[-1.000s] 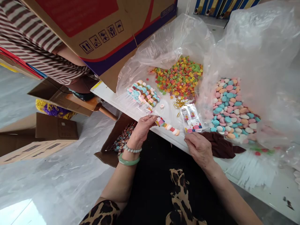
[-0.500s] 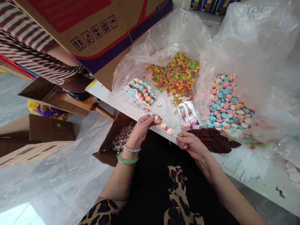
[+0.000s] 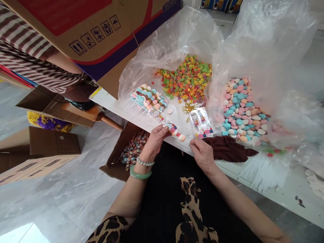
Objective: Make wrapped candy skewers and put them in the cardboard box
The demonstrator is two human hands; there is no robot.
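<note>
My left hand (image 3: 157,139) pinches a clear printed bag (image 3: 157,115) with a candy skewer (image 3: 179,135) of pale and red sweets partly inside it. To the right, my right hand (image 3: 202,153) is closed at the thumb and forefinger, near the skewer's open end; whether the stick is between its fingertips I cannot make out. Flat printed bags (image 3: 201,122) and gold twist ties (image 3: 189,107) lie just beyond. A stack of finished skewers (image 3: 149,98) rests on the table at the left, with one loose pink sweet (image 3: 170,111) beside it.
Gummy rings (image 3: 189,79) and pastel marshmallows (image 3: 241,108) sit in open plastic bags. A brown cloth (image 3: 229,149) and white sticks (image 3: 265,170) lie along the table's near side. Below left, a carton (image 3: 115,162) holds wrapped skewers. A person in a striped top (image 3: 32,50) is behind a large box (image 3: 101,33).
The printed bag now stretches out flat beyond my left hand, and more of the skewer lies against it. My right hand has turned, and the white stick no longer shows past its fingers.
</note>
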